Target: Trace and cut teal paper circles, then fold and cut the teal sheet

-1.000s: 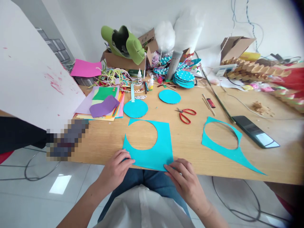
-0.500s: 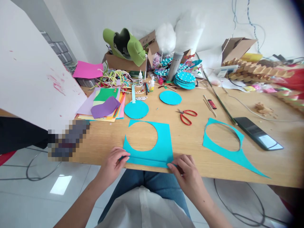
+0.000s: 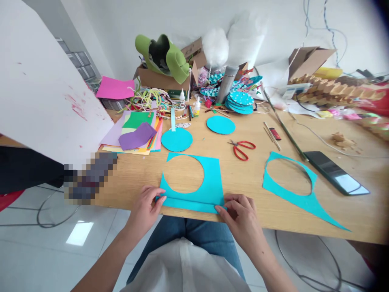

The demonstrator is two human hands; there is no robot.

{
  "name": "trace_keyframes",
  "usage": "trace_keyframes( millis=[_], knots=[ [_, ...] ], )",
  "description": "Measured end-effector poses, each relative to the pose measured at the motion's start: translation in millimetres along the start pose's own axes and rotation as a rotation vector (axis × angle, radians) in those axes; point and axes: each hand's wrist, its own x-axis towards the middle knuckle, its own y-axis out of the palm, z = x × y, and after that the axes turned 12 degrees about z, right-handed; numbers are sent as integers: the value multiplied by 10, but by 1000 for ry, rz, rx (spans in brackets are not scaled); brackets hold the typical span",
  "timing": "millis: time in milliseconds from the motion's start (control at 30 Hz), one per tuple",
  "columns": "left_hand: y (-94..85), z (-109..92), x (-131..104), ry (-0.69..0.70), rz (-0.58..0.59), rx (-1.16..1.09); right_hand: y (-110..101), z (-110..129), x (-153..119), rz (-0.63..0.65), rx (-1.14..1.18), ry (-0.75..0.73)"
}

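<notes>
A sheet of blue paper (image 3: 212, 178) with a large round hole lies at the table's front edge, a folded strip running along its near side. My left hand (image 3: 148, 202) pinches the near left corner between thumb and fingers. At the near right corner my right hand (image 3: 240, 209) grips the fold, its fingers curled. Two blue discs, one on the left (image 3: 176, 140) and one further right (image 3: 221, 125), lie beyond the sheet. Red-handled scissors (image 3: 243, 149) rest to the right of it, blades pointing left. A blue paper offcut (image 3: 291, 193) with a round hole lies farther right.
Coloured paper sheets (image 3: 138, 136) are stacked at the left beside a white board (image 3: 51, 81). A phone (image 3: 336, 172) and a long green stick (image 3: 285, 123) lie at the right. Glue bottles (image 3: 197, 107), a grey flask (image 3: 227, 85) and a cardboard box (image 3: 161, 79) stand at the back.
The folded strip along the near edge looks wider and its crease sits farther from me. Both hands still grip the corners; the whole view has shifted slightly.
</notes>
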Motion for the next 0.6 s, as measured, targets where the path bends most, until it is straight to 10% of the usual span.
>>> trace_keyframes(
  millis=[600],
  knots=[
    [47, 34, 1, -2, -9, 83, -1, -13, -5, 16, -5, 30]
  ],
)
